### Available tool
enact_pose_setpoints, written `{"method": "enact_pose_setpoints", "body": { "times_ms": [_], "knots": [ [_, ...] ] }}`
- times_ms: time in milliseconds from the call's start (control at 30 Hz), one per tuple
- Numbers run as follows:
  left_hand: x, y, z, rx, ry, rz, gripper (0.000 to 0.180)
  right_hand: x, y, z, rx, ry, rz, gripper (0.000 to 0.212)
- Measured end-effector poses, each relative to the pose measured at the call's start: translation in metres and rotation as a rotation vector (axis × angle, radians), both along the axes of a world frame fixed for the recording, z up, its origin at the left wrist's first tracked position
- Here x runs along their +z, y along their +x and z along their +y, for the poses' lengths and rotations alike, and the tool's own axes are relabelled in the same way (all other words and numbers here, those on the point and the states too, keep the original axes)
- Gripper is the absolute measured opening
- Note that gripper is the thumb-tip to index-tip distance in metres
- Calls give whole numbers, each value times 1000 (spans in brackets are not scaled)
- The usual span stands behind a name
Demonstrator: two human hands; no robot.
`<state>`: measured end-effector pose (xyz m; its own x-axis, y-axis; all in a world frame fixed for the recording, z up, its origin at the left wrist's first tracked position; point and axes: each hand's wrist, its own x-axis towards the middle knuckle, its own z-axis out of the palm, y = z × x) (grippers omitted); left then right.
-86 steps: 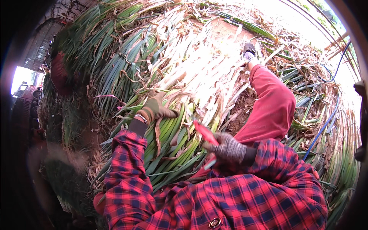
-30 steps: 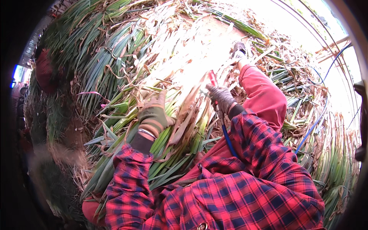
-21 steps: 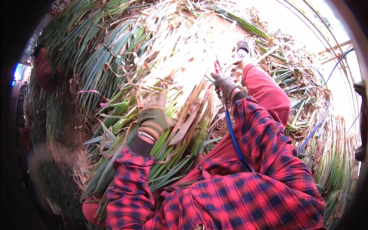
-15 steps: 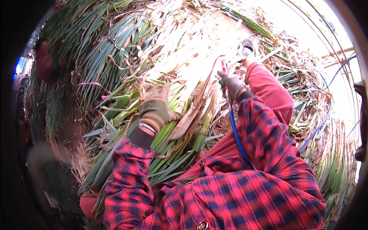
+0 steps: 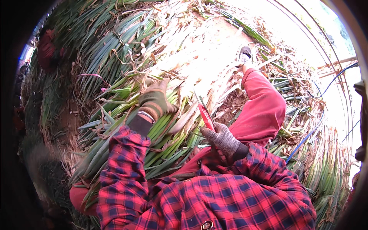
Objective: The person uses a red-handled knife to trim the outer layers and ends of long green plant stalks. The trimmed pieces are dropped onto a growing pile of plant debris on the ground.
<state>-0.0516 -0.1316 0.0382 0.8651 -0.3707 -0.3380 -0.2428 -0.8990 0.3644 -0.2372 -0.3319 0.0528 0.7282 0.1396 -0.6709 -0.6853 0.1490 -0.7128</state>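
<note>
Nearest the camera are the red plaid sleeves (image 5: 214,199), coming up from the lower edge. The right hand (image 5: 222,138), in a grey knit glove, is closed round the red handle of a tool (image 5: 206,117); the blade end is lost among the leaves, so its kind is hard to tell. Half a second ago this hand was stretched out up by the red trouser leg (image 5: 264,111); now it has drawn back close to the body, with the tool standing up just beside the bundle. The reach along the stalks looks finished and the tool is back at the near end.

The left hand (image 5: 155,100), in an olive glove, has stayed where it was, pressed palm-down and fingers bent on the bundle (image 5: 165,134) of long green stalks that lies across the lap. Whether it grips any stalks or only pins them I cannot tell.

Beyond lie heaps of green leaves (image 5: 107,50) and dry pale husks (image 5: 207,50), washed out by sun. A shoe (image 5: 244,53) shows at the end of the leg. A blue hose (image 5: 306,138) runs off to the right, partly buried. At far left a red shape is too dim to make out
</note>
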Motion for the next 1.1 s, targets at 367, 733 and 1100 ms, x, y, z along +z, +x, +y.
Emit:
{"method": "enact_pose_setpoints", "body": {
  "times_ms": [367, 733, 1100],
  "knots": [
    [2, 4, -3, -30, 123, 59, 110, -37, 71, -31, -202, -157, 3, 35],
    [-10, 7, 2, -71, 44, -10, 101, -119, 185, -109, -509, -223, 24, 42],
    [-59, 94, 75, -231, -362, 205, 35, -1, 47, 7, 326, -66, -32, 44]
  ]
}}
